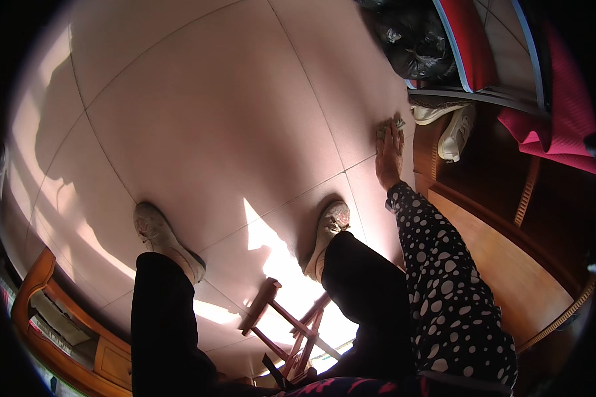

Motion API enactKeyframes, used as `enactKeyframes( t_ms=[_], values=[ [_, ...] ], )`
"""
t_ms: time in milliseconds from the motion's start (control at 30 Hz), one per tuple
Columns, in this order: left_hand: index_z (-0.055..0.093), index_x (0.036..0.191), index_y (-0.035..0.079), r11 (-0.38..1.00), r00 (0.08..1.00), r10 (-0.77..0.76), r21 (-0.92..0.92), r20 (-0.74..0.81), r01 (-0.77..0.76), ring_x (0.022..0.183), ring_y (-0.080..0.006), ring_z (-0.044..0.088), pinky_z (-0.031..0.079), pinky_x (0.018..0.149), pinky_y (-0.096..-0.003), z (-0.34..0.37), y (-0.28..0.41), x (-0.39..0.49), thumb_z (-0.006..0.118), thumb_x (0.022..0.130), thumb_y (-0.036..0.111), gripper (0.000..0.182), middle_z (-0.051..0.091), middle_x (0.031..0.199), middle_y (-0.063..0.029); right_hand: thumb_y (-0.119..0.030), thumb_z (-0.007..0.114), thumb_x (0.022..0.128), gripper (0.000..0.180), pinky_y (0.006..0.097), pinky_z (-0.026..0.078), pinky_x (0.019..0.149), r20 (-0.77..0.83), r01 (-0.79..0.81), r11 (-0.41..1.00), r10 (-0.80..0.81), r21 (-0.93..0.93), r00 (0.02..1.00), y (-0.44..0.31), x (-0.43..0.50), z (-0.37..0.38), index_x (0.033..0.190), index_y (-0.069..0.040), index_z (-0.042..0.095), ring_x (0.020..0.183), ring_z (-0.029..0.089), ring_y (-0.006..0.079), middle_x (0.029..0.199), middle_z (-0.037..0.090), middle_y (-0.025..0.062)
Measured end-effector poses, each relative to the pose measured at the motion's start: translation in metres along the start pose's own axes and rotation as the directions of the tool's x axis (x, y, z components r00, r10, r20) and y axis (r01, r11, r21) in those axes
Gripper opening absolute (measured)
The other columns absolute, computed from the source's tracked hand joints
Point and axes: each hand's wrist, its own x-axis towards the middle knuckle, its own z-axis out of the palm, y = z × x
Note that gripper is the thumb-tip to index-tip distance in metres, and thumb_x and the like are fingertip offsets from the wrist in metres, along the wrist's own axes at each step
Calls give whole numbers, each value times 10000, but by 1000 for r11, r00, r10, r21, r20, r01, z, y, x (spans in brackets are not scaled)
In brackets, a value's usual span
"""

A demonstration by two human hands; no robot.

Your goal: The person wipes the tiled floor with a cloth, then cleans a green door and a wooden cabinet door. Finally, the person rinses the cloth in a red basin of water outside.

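My right hand (390,156) reaches down to the tiled floor (218,129) on the right side, close to the base of a wooden cabinet. Its fingers lie extended over a small crumpled greyish-green cloth (398,122), pressing it against the tiles. Most of the cloth is hidden under the fingers. My left hand is out of view. Before me are my two shoes, set wide apart on the floor, and between my legs a reddish wooden folding stool (298,330).
The wooden cabinet (506,258) runs along the right, with white shoes (457,134) on its shelf and pink fabric (561,124) hanging nearby. Black plastic bags (417,44) stand at the upper right beside a red panel (469,44). Wooden furniture (74,317) is at lower left.
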Motion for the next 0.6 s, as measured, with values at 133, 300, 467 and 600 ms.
enactKeyframes(
  t_ms=[133, 300, 467, 600],
  values=[
    [610, 1149, -47, 999, 999, 53, 12, 8, -53, 1124, -467, 594, 468, 998, -566, 2, -6, -5, 483, 1004, 402, 489, 616, 1206, -292, -129, 506, 1006, 433, 455, 337, 1142, -1, -146, 989, 146, 25, 989, 23, -29, -2, 1428, -45, 463, 1365, 393, 383, 1493, 439, 149],
    [652, 1043, -88, 952, 937, 265, -91, -230, -291, 1015, -470, 636, 501, 948, -551, 28, -17, -5, 537, 957, 355, 466, 655, 1091, -320, -20, 555, 938, 369, 436, 428, 1034, -182, 19, 986, 12, 168, 983, -3, 5, -21, 1306, -44, 578, 1213, 524, 356, 1280, 594, 158],
    [657, 1037, -100, 957, 937, 230, -112, -264, -266, 1011, -463, 637, 502, 952, -535, 37, 5, -3, 569, 937, 322, 442, 660, 1081, -321, 103, 559, 821, 534, 415, 460, 1063, -221, 487, 749, -435, 449, 873, -137, 48, -6, 1325, -71, 569, 1278, 454, 372, 1389, 486, 157],
    [638, 1099, -89, 976, 978, 198, -82, -64, -203, 1067, -450, 625, 487, 982, -533, 28, 30, 5, 566, 976, 306, 419, 637, 1172, -308, 3, 613, 813, 492, 395, 424, 1132, -238, 732, 651, -693, 200, 681, -237, 67, 25, 1296, -89, 597, 1342, 417, 348, 1477, 450, 85]
  ],
)
